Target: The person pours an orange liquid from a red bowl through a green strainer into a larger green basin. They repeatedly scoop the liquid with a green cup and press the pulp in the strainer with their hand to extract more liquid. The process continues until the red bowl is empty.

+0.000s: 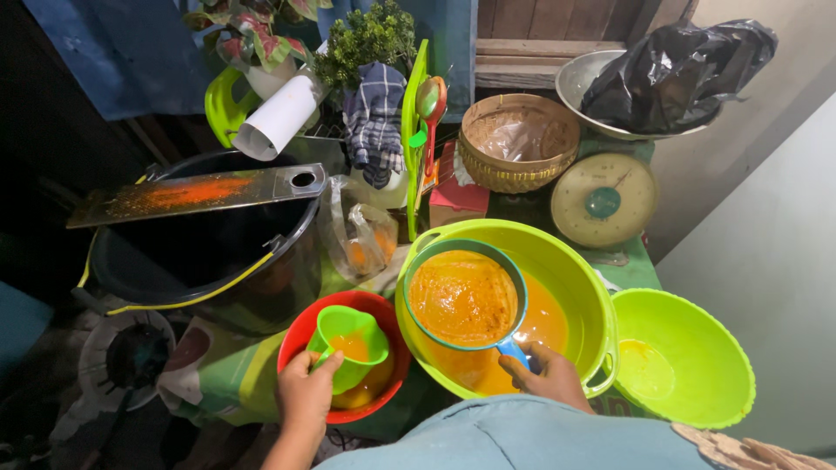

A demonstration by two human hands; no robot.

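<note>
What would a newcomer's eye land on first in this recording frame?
Probably the round blue-rimmed strainer full of orange pulp at the centre, held by its handle in the right hand over a large lime-green basin of orange liquid. Just left, the left hand grips a green jug inside a red bowl. A big black pot with an orange-stained grater board across it fills the left.

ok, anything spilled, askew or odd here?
The grater board lies askew across the black pot, smeared with orange pulp. No spill shows: left hand holds the green cup over the red bowl; right hand holds the strainer over the green basin.
</note>
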